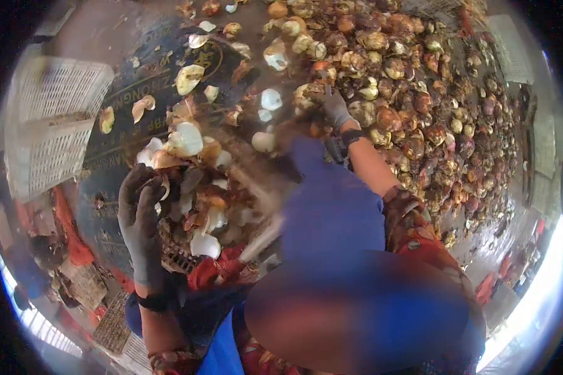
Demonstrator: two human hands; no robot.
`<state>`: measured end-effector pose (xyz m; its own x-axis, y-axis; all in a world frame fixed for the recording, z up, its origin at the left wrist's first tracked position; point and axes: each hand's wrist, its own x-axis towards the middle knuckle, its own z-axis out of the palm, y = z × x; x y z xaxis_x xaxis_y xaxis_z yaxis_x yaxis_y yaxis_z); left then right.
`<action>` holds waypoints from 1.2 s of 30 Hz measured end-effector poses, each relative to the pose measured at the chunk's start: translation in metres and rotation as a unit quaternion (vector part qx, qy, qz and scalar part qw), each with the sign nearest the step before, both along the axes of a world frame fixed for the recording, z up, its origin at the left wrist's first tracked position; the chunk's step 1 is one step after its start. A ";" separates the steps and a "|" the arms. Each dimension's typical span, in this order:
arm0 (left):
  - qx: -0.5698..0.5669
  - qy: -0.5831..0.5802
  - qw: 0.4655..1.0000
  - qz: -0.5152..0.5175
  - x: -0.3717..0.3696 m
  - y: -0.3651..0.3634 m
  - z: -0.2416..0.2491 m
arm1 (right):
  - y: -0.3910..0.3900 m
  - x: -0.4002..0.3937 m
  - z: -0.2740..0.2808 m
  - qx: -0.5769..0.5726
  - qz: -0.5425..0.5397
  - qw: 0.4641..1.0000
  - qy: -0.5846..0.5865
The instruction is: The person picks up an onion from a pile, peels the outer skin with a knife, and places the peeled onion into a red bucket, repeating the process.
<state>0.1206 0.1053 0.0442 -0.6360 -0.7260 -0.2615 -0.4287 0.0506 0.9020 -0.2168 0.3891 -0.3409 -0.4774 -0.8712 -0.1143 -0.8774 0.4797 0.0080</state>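
Note:
My left hand (139, 215), in a dark grey glove, is at the left with its fingers curled in. Pale bulb scales (187, 139) lie at its fingertips, and it appears to pinch some of them. My right hand (338, 109), also gloved, reaches to the near edge of a large heap of brown-skinned bulbs (388, 119). Its fingers are bent beside a bulb (305, 98), and a small shiny bit shows at them. Blur hides what exactly they grip. Below the left hand's fingertips, loose scales and peel (205, 245) lie in a container.
White plastic crates (59, 87) are stacked at the left; others (510, 50) stand at the right. Scattered scales (189, 79) lie on a dark printed sheet (125, 156). Red netting (72, 231) hangs at the left. A blue sleeve or apron (331, 212) covers the middle.

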 end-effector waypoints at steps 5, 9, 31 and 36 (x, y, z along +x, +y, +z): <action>0.041 0.015 0.999 0.008 0.002 0.000 -0.004 | 0.005 0.002 -0.004 -0.226 -0.357 0.745 -0.516; 0.059 0.012 0.998 -0.008 0.002 0.000 0.000 | -0.014 0.020 0.087 -0.301 -0.506 0.533 -0.607; 0.012 0.322 0.937 -0.135 0.037 0.038 0.031 | -0.170 0.182 0.526 -0.040 -0.204 0.668 -0.715; 0.090 0.216 0.972 0.031 0.100 0.000 0.043 | -0.225 0.254 0.430 -0.054 -0.101 0.530 -0.840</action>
<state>0.2209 0.1051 0.0868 -0.6708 -0.7340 -0.1059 -0.0047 -0.1386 0.9903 0.0370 0.1643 0.0894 0.1344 -0.8664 -0.4809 0.4677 0.4833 -0.7400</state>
